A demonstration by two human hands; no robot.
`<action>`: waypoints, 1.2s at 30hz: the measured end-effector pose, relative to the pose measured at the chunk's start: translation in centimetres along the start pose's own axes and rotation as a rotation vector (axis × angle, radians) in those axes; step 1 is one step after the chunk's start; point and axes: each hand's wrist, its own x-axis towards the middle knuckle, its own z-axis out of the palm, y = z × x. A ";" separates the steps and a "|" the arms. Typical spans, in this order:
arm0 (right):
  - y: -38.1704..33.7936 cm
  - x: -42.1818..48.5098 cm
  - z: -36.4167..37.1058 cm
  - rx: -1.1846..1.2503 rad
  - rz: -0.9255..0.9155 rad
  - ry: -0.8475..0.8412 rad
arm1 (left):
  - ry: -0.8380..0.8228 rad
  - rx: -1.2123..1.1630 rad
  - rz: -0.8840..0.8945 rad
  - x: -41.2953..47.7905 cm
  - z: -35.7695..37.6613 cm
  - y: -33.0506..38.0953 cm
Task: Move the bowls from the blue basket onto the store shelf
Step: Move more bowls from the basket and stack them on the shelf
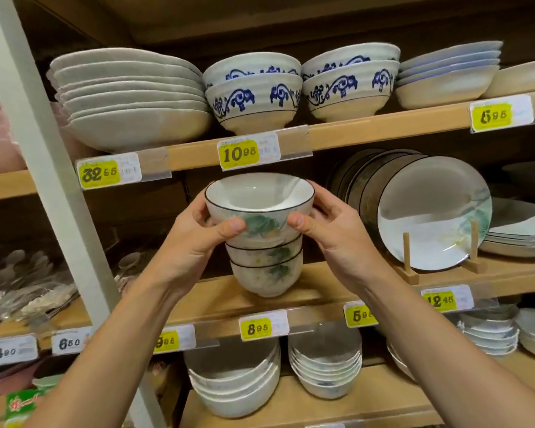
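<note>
Clasping the upright stack of bowls from either side at its top bowl, the left hand and right hand curl their fingers round it, equally near, its foot on or just above the shelf below.

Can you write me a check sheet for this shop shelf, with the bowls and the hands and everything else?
Surface: wooden middle shelf, bare beside the stack.
Job's things: three nested leaf-pattern bowls at the middle shelf; blue basket not seen.
Clutter: nothing seen.
Grippers: left hand and right hand both grip the top bowl, thumbs on its front.
Cables: nothing seen.
Surroundings: blue-patterned bowls above, standing plates on a wooden rack to the right, white bowls below, yellow price tags on the shelf edges.
</note>
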 end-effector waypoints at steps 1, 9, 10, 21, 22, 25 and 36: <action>0.3 0.5 -0.1 -0.004 -0.015 -0.005 | -0.001 0.000 0.010 0.4 -0.4 -0.4; 2.8 4.0 -1.6 -0.117 -0.029 0.072 | 0.009 0.050 -0.033 4.1 -2.4 -3.3; 3.1 4.2 -1.8 -0.127 -0.021 0.080 | -0.022 0.052 -0.042 4.3 -2.5 -3.8; 6.1 4.4 -2.6 -0.243 0.144 0.131 | 0.026 0.040 -0.161 4.6 -3.8 -7.3; 6.2 4.4 -2.5 -0.243 0.153 0.130 | 0.027 0.034 -0.172 4.5 -3.8 -7.4; 6.5 4.2 -2.4 -0.249 0.166 0.145 | 0.034 0.029 -0.191 4.4 -3.9 -7.6; 6.7 3.6 -2.6 -0.326 0.183 0.116 | 0.045 0.099 -0.200 4.4 -3.8 -8.4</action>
